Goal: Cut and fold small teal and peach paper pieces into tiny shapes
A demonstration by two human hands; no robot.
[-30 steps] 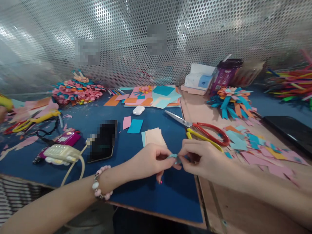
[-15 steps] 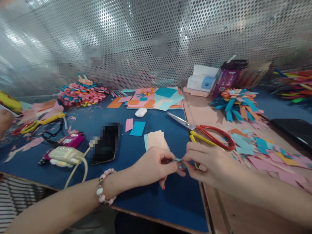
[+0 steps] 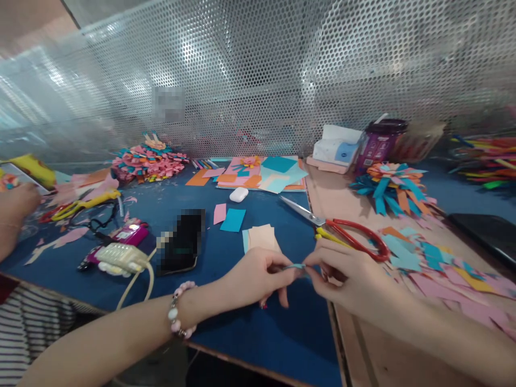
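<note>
Between my two hands a small light-blue paper strip (image 3: 297, 266) is stretched. My left hand (image 3: 258, 274) pinches its left end between thumb and forefinger, the other fingers curled below. My right hand (image 3: 346, 269) pinches the right end with the fingertips. Just beyond my left hand lies a small stack of cream and pale-blue paper pieces (image 3: 263, 237). Red-handled scissors (image 3: 357, 236) rest past my right hand, blades pointing away to the left, with a yellow-handled tool (image 3: 332, 236) partly under them. A blue paper piece (image 3: 233, 220) and a pink one (image 3: 220, 214) lie farther off.
A phone (image 3: 182, 242), a cream charger with cable (image 3: 123, 259) and a white earbud case (image 3: 238, 194) lie on the blue table. Paper scraps (image 3: 455, 279) cover the right side. A paper pompom (image 3: 393, 185) and a purple cup (image 3: 379, 145) stand behind. Another person's hand (image 3: 18, 212) is at far left.
The view has shifted slightly, so the table sits lower and further right. My fingers have moved a little on the strip, which now looks flatter. The other person's hand shows more at the left.
</note>
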